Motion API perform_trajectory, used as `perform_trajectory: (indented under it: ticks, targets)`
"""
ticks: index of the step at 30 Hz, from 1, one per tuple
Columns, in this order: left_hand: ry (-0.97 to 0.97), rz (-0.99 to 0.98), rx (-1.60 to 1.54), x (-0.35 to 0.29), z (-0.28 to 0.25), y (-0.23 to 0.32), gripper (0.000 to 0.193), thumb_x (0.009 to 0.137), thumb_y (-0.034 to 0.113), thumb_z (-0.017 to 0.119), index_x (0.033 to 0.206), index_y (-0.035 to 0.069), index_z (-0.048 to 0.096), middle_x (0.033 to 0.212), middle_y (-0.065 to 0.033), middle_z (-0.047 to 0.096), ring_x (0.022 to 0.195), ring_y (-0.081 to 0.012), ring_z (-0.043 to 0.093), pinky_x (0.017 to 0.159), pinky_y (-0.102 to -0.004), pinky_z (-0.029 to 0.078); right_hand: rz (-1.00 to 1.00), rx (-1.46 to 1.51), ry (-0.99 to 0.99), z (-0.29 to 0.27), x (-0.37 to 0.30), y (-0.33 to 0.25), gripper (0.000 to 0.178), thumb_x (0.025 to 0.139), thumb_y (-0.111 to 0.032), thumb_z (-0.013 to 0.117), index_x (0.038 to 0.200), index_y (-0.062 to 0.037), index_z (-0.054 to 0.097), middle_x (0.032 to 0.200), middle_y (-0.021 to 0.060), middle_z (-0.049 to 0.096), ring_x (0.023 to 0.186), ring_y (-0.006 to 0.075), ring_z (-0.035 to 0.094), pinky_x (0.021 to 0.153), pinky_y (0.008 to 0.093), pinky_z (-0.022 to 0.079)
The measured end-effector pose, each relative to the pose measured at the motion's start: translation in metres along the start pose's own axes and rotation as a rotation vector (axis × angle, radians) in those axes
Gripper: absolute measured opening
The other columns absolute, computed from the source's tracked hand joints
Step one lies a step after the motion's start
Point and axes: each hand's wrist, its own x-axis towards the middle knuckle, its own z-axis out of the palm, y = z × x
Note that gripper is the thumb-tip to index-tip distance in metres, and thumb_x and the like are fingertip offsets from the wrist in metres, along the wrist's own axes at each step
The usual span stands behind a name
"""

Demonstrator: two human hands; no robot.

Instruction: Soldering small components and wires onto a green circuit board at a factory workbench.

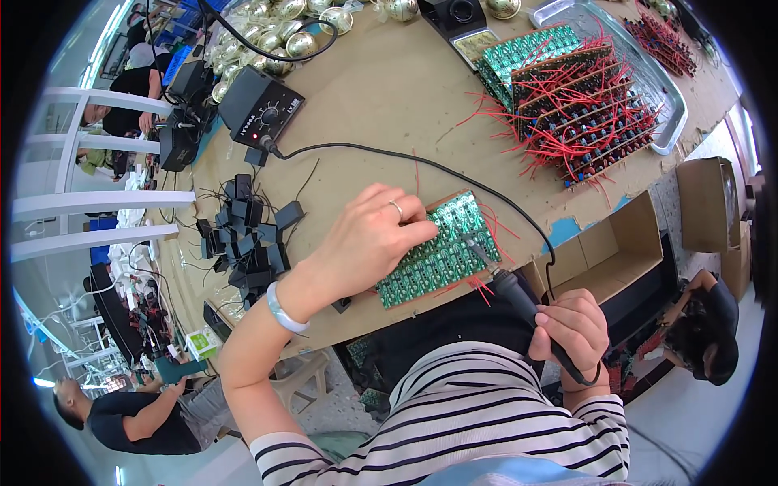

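A green circuit board panel (429,271) lies near the table's front edge, red wires sticking out around its sides. Over its upper left part is my left hand (374,236), thumb and fingers pinched together close to the board; what they hold, if anything, is hidden. One thin red wire shows just beyond those fingers. My right hand (574,328) grips a soldering iron (519,298) by its dark handle. The iron's metal tip points up and left, onto the right part of the board; whether it touches a joint I cannot tell.
A soldering station (263,107) stands at back left, its cord running to the iron. Left of the board lies a pile of small black boxes (247,235) with wires. Red-wired boards (579,113) are stacked by a metal tray (668,121). An open carton (608,243) sits right.
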Motion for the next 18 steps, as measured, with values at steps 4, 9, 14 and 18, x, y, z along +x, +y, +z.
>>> perform_trajectory:
  ticks: [4,9,14,18]
  targets:
    - [-0.037,0.003,0.025,0.0022,0.0046,-0.0005,0.016,0.077,0.004,0.074,0.092,0.010,0.071,0.088,-0.0038,0.063,0.086,-0.0261,0.063,0.085,-0.0391,0.050,-0.008,0.020,-0.032,0.0041,-0.0019,0.0014,0.014,0.078,0.000,0.074,0.091,0.0001,0.069,0.083,0.0089,0.069,0.066,0.0217,0.066,0.061,0.0331,0.056]
    - [-0.044,0.001,0.025,0.0045,0.0070,-0.0010,0.015,0.077,0.006,0.075,0.091,0.010,0.071,0.089,-0.0041,0.063,0.087,-0.0264,0.063,0.087,-0.0391,0.049,-0.019,0.042,-0.060,0.0072,-0.0003,0.0025,0.014,0.077,0.001,0.075,0.090,0.0006,0.069,0.082,0.0091,0.068,0.065,0.0215,0.065,0.061,0.0333,0.056]
    - [-0.058,-0.004,0.009,0.0049,0.0068,-0.0021,0.013,0.078,0.005,0.074,0.090,0.010,0.070,0.089,-0.0049,0.063,0.088,-0.0277,0.062,0.089,-0.0394,0.048,-0.034,0.043,-0.063,0.0079,0.0004,0.0031,0.014,0.076,0.001,0.075,0.089,0.0010,0.069,0.082,0.0094,0.068,0.064,0.0213,0.065,0.060,0.0329,0.056]
    - [-0.052,-0.003,0.005,0.0058,0.0070,-0.0013,0.014,0.077,0.005,0.074,0.089,0.009,0.069,0.089,-0.0052,0.063,0.088,-0.0282,0.062,0.090,-0.0400,0.048,-0.084,0.010,-0.079,0.0082,0.0043,0.0018,0.010,0.077,0.000,0.073,0.086,0.0020,0.069,0.081,0.0096,0.068,0.063,0.0205,0.064,0.058,0.0321,0.055]
